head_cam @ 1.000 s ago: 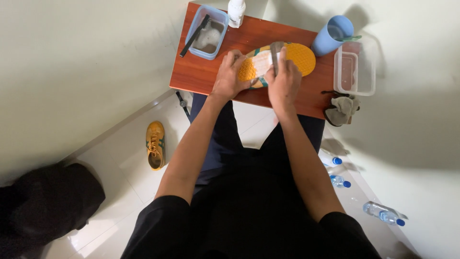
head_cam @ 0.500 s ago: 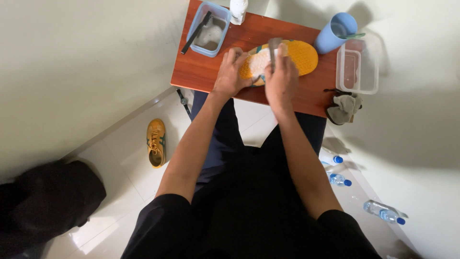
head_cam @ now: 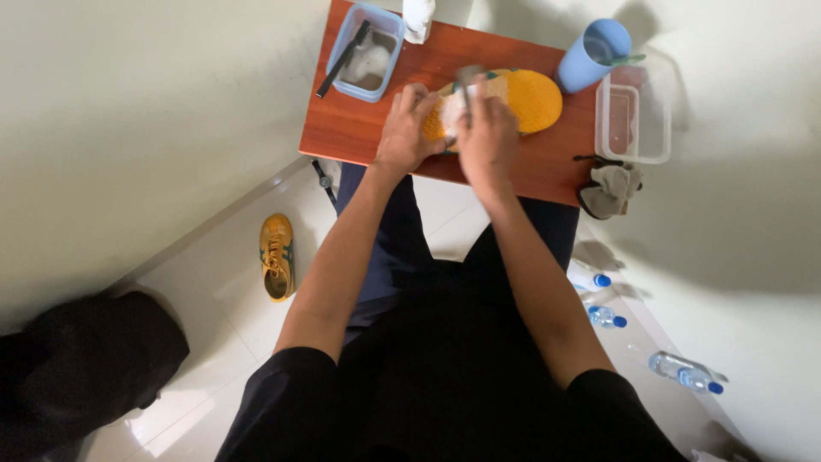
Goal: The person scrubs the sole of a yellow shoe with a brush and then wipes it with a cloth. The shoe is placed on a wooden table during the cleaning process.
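Observation:
A yellow shoe (head_cam: 530, 98) lies sole up on the small wooden table (head_cam: 351, 128). My left hand (head_cam: 406, 128) grips the heel end of the shoe, where white foam covers the sole. My right hand (head_cam: 489, 137) is closed around a brush (head_cam: 467, 81) and presses it onto the sole beside the left hand. The brush head is mostly hidden by my fingers.
A blue tub (head_cam: 366, 53) with foamy water and a dark brush stands at the table's far left. A blue cup (head_cam: 592, 53), a clear plastic box (head_cam: 634, 111) and a grey cloth (head_cam: 609, 188) sit at the right. A second yellow shoe (head_cam: 277, 257) and plastic bottles (head_cam: 684, 370) lie on the floor.
My right hand with the brush has shifted slightly along the sole toward the heel. The left hand keeps its hold on the shoe.

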